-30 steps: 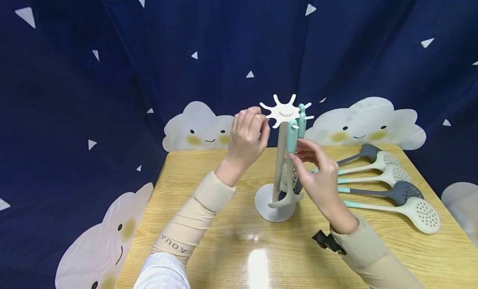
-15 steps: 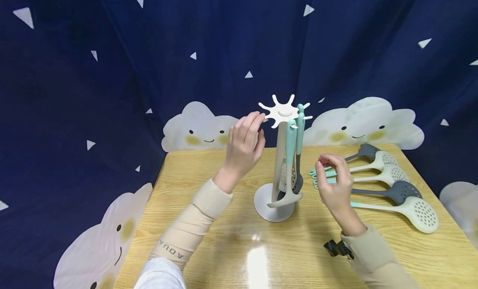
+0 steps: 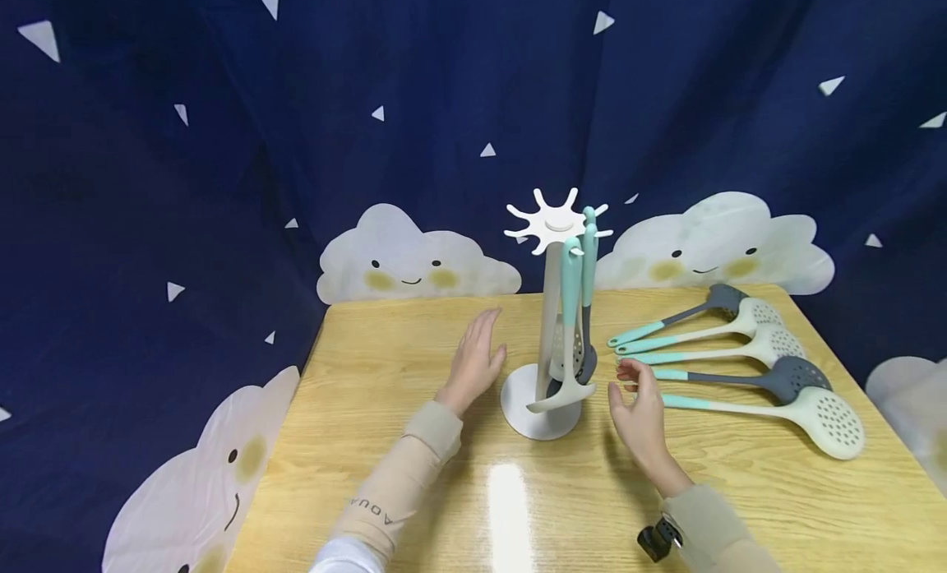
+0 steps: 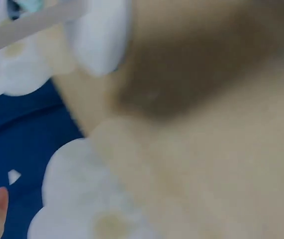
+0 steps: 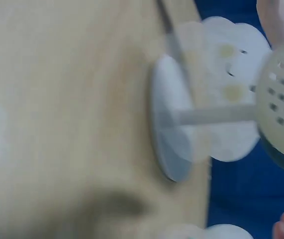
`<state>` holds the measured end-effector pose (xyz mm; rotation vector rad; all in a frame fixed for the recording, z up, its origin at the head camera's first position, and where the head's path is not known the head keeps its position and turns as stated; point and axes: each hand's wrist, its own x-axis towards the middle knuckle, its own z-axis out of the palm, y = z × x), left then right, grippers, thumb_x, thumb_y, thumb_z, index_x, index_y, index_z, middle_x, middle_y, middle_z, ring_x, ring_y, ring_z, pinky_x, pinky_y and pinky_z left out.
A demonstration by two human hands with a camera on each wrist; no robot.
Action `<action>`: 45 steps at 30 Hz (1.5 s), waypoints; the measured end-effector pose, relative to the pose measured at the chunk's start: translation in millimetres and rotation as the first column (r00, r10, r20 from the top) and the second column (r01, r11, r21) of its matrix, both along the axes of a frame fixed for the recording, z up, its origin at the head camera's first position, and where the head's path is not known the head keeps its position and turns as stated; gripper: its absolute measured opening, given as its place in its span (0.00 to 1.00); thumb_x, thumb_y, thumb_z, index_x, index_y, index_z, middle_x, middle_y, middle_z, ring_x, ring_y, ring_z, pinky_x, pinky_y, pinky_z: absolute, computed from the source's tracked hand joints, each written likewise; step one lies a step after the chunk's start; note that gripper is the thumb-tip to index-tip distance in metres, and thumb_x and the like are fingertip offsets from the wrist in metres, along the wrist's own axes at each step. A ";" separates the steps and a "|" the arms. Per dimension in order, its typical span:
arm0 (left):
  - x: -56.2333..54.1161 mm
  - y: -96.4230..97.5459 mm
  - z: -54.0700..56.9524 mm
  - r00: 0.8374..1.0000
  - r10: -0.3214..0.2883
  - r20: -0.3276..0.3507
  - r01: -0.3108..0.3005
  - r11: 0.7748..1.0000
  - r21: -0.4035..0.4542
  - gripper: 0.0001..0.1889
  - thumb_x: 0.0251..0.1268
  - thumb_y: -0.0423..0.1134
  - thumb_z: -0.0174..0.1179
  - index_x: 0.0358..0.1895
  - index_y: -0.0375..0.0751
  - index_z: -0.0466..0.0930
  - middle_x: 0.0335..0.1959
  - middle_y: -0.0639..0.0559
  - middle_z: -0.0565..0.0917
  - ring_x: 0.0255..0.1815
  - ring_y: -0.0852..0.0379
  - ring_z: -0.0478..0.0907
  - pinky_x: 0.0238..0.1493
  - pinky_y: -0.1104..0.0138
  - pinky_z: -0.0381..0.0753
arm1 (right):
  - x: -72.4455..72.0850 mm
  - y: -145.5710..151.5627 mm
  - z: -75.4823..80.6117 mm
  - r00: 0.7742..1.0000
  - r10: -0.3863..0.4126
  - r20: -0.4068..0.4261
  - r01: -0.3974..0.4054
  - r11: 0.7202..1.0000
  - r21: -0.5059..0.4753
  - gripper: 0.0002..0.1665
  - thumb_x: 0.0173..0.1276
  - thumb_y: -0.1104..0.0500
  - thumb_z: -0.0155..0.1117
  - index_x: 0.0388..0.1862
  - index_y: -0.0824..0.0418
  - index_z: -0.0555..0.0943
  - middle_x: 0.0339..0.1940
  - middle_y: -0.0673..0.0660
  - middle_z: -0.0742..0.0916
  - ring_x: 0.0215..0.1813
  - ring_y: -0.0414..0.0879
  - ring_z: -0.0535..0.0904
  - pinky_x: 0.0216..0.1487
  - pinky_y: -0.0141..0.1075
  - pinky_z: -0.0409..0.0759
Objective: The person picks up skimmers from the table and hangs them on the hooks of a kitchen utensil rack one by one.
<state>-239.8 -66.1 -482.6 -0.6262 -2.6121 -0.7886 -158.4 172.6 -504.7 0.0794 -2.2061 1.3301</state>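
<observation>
A white utensil stand with a star-shaped top and round base stands upright at mid-table. From its right arms hang several turquoise-handled utensils; the front one has a cream head seen edge-on, and dark and perforated heads show behind. To the left of the stand is my left hand, fingers extended, holding nothing. My right hand hovers right of the stand, its fingers loosely bent and near the handle ends of the lying skimmers. In the right wrist view a perforated cream head overlaps the pole.
Several skimmers with turquoise handles lie fanned on the right, among them a cream one in front and a dark grey one. A wooden table carries everything. Behind hangs a dark blue curtain with cloud shapes.
My right hand let go of the front hanging utensil's turquoise handle, then moved right and down towards the lying skimmers. My left hand left the stand's top and dropped lower.
</observation>
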 end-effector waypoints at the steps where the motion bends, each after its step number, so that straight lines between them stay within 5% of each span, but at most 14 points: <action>1: 1.3 0.1 -8.1 0.998 -0.010 0.060 0.011 1.000 -0.015 0.32 0.60 0.33 0.54 0.67 0.37 0.54 0.65 0.43 0.62 0.67 0.48 0.58 0.66 0.56 0.58 | 1.5 -1.3 -5.5 0.997 0.009 0.075 -0.011 1.000 0.019 0.23 0.53 0.77 0.56 0.51 0.75 0.68 0.43 0.67 0.77 0.45 0.52 0.72 0.43 0.38 0.70; 4: 4.2 3.3 -27.6 0.978 -0.040 0.206 0.054 0.997 -0.062 0.34 0.61 0.33 0.54 0.70 0.38 0.50 0.68 0.44 0.59 0.68 0.48 0.56 0.66 0.57 0.56 | 4.8 -4.7 -21.9 0.963 0.042 0.266 -0.073 0.991 0.108 0.28 0.52 0.75 0.57 0.54 0.75 0.65 0.48 0.70 0.74 0.49 0.60 0.71 0.48 0.47 0.71; 7: 5.3 7.6 -41.9 0.950 -0.067 0.306 0.099 0.991 -0.092 0.34 0.62 0.34 0.54 0.70 0.39 0.49 0.69 0.45 0.59 0.69 0.49 0.56 0.67 0.61 0.55 | 7.2 -9.2 -34.1 0.924 0.089 0.371 -0.172 0.965 0.196 0.32 0.51 0.73 0.60 0.56 0.77 0.62 0.52 0.73 0.71 0.54 0.65 0.69 0.53 0.54 0.70; 14: 8.3 13.1 -63.3 0.871 -0.122 0.477 0.184 0.979 -0.085 0.33 0.61 0.35 0.55 0.68 0.31 0.53 0.68 0.39 0.60 0.69 0.47 0.54 0.68 0.61 0.52 | 12.1 -24.8 -58.5 0.873 0.231 0.430 -0.352 0.908 0.228 0.54 0.46 0.67 0.72 0.66 0.78 0.51 0.63 0.79 0.59 0.64 0.71 0.57 0.61 0.57 0.60; 16: 9.2 13.1 -67.8 0.861 -0.119 0.495 0.199 0.974 -0.112 0.33 0.61 0.36 0.55 0.67 0.30 0.54 0.68 0.38 0.60 0.69 0.45 0.54 0.68 0.61 0.52 | 12.1 -29.2 -65.9 0.867 0.237 0.438 -0.372 0.893 0.253 0.58 0.45 0.64 0.74 0.67 0.77 0.48 0.65 0.79 0.56 0.65 0.71 0.55 0.62 0.57 0.60; 19: 9.9 12.9 -73.3 0.859 -0.100 0.502 0.206 0.966 -0.160 0.32 0.61 0.38 0.56 0.66 0.28 0.56 0.67 0.37 0.61 0.69 0.45 0.56 0.68 0.61 0.53 | 11.7 -36.9 -73.1 0.882 0.230 0.412 -0.365 0.886 0.286 0.61 0.42 0.61 0.77 0.68 0.74 0.49 0.66 0.77 0.56 0.65 0.71 0.55 0.61 0.57 0.61; 25: 9.8 17.6 -76.9 0.906 -0.049 0.421 0.187 0.937 -0.294 0.31 0.60 0.42 0.57 0.64 0.30 0.62 0.63 0.39 0.66 0.64 0.46 0.63 0.64 0.62 0.61 | 14.4 -53.5 -77.0 0.923 0.176 0.341 -0.293 0.897 0.331 0.65 0.39 0.58 0.78 0.67 0.76 0.46 0.66 0.79 0.54 0.65 0.74 0.52 0.62 0.61 0.53; 29: 10.9 24.6 -76.2 0.919 -0.024 0.393 0.158 0.937 -0.313 0.29 0.58 0.43 0.59 0.61 0.32 0.66 0.58 0.39 0.69 0.58 0.45 0.68 0.59 0.62 0.68 | 17.6 -61.7 -77.6 0.939 0.128 0.318 -0.249 0.893 0.375 0.63 0.40 0.57 0.77 0.65 0.81 0.48 0.64 0.81 0.55 0.65 0.74 0.51 0.62 0.62 0.50; 38: 9.9 35.5 -77.7 0.899 0.073 0.432 0.065 0.953 -0.296 0.30 0.57 0.44 0.61 0.61 0.33 0.66 0.54 0.41 0.68 0.55 0.46 0.66 0.54 0.63 0.70 | 15.9 -65.7 -80.6 0.956 0.049 0.291 -0.196 0.842 0.502 0.57 0.44 0.55 0.75 0.63 0.81 0.54 0.63 0.79 0.61 0.64 0.72 0.57 0.63 0.58 0.54; 45: 12.3 38.0 -73.7 0.914 0.096 0.393 0.043 0.942 -0.332 0.30 0.55 0.45 0.62 0.59 0.32 0.69 0.50 0.41 0.69 0.51 0.46 0.66 0.50 0.63 0.72 | 12.4 -63.1 -79.3 0.965 0.039 0.258 -0.180 0.818 0.546 0.55 0.42 0.53 0.76 0.60 0.82 0.59 0.61 0.78 0.66 0.63 0.69 0.61 0.62 0.56 0.57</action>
